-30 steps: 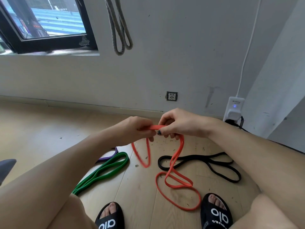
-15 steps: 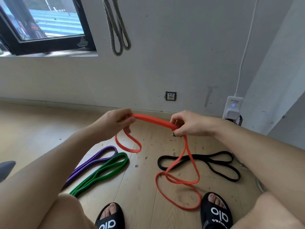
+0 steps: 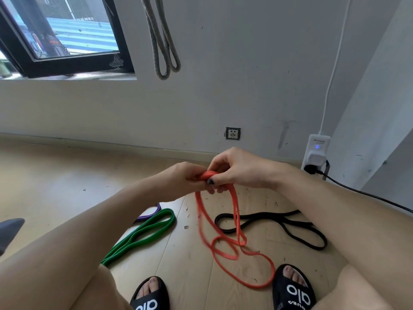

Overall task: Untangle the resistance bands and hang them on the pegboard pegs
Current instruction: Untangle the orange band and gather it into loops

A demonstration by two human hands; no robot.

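An orange resistance band (image 3: pixel 234 220) hangs in loops from both my hands down to the wooden floor between my feet. My left hand (image 3: pixel 181 180) and my right hand (image 3: pixel 237 171) are close together above the floor, each pinching the band's top fold. A green band (image 3: pixel 143 233) lies folded on the floor to the left, with a purple band (image 3: pixel 149 215) just behind it, mostly hidden by my left arm. On the right a black band (image 3: pixel 272 222) lies flat. A grey band (image 3: pixel 165 41) hangs on the wall above. No pegboard is in view.
My two feet in black slippers (image 3: pixel 292 289) stand at the bottom edge. A white power adapter (image 3: pixel 316 151) with a black cable sits at the wall's base on the right. A wall socket (image 3: pixel 232 133) is straight ahead and a window (image 3: pixel 62 30) at upper left.
My hands were spread apart with the orange band stretched between them half a second ago; now they have come together again, gathering the band's top into one fold.
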